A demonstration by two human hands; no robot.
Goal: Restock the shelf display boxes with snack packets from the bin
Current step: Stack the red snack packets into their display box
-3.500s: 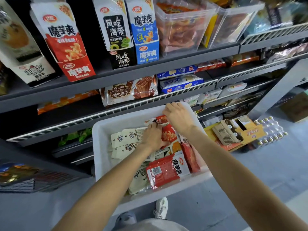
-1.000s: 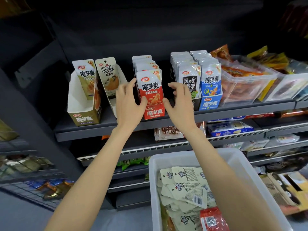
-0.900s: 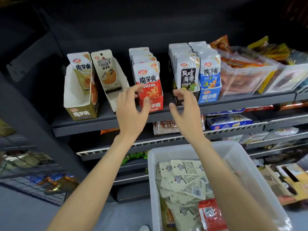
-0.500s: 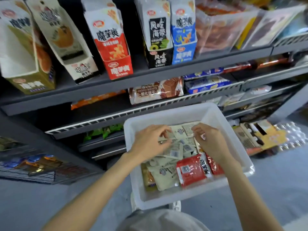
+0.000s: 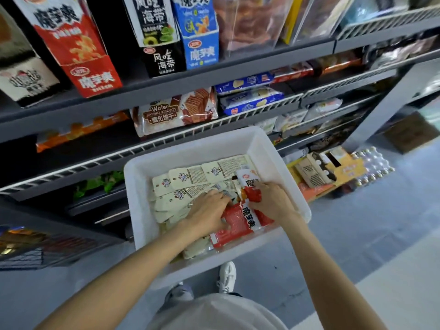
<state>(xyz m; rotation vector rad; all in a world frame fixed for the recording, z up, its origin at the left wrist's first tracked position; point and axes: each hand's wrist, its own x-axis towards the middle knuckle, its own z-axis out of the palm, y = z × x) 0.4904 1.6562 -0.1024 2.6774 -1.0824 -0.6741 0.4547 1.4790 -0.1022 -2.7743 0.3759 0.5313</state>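
Fingers of the right hand [image 5: 269,201] are curled onto a red snack packet [image 5: 250,186] at the bin's right side; the packet is lifted at its top end and appears pinched, though the thumb is hidden beneath it. Just left of that grip, the left hand [image 5: 207,213] is pressed down into the pile, fingers bent among the packets; whether anything is held there cannot be told. Between and below the two hands a second red packet [image 5: 240,222] lies flat, partly covered by the left hand. Further left and beyond the hands, cream packets [image 5: 190,179] are heaped across the white bin [image 5: 142,210].

Progress, judged: picking is under way, and many packets are left in the bin. Above the grip, on the shelf, the red display box [image 5: 90,77] is seen with a packet standing in it; the black display box [image 5: 164,60] and blue display box [image 5: 202,51] likewise. How full any box is cannot be judged, since their tops are cut off by the frame edge. The bin's floor is hidden under the packets.
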